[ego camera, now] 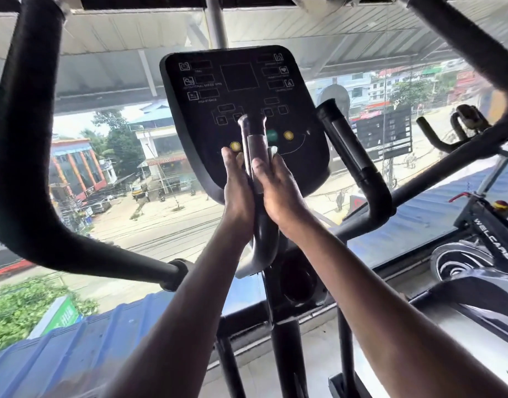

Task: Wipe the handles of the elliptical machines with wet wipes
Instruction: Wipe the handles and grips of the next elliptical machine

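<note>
The elliptical's black console [241, 81] stands straight ahead. In front of it rises a short inner handle [257, 145] with a silver sensor strip. My left hand [237, 191] lies flat against the handle's left side, fingers straight and pointing up. My right hand [281, 193] is wrapped round the handle's right side and holds a white wet wipe [272, 151] against it. Only a small corner of the wipe shows above the fingers. The matching inner handle [350, 150] stands free to the right of the console.
A thick black moving handle [26, 168] curves down the left side and another [462, 47] crosses the upper right. An exercise bike [482, 225] stands at the right. A large window [161, 219] just behind the machine looks onto a street.
</note>
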Demonstrator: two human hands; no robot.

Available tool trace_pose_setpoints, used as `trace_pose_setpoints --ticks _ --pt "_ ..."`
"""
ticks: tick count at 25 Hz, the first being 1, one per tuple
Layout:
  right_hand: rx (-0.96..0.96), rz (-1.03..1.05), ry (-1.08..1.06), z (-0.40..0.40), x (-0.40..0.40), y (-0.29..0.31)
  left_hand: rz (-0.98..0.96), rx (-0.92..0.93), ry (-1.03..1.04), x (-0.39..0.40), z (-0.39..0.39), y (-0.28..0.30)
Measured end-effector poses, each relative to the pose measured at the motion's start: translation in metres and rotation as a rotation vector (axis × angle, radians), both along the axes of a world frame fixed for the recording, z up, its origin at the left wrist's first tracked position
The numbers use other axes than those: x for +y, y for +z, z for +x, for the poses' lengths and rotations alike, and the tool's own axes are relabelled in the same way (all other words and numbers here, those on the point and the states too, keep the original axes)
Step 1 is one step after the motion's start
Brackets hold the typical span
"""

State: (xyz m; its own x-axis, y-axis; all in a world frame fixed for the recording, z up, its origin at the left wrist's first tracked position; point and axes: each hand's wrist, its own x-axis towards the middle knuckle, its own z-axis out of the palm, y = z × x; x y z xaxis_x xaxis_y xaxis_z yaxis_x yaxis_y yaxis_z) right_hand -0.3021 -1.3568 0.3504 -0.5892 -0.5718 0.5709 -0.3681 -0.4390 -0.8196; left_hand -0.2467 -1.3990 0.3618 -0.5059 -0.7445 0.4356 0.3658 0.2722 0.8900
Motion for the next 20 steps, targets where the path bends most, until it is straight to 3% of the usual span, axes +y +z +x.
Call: trace_pose_setpoints --ticks 5,9,15,18,20 --pt "-0.046 -0.183 -0.264 0.033 0.019 -0.056 0.003 -0.146 0.107 0.003 0.01 -0.041" --pt "0.173 -0.303 -0.445 0.049 0.024 -0.113 0.033 -0.174 0.141 0.012 0.015 -0.057" --pt "-0.023 -0.237 -0.226 0.056 0.039 -0.125 -0.042 -0.258 0.091 0.013 0.031 -0.096" --pt "0.138 -0.206 -0.275 0.066 0.035 -0.145 -0.141 -0.305 0.127 0.013 0.038 -0.111" --pt "0.133 -0.086 -0.256 0.064 0.032 -0.167 -0.096 -0.294 0.109 0.007 0.041 -0.124"
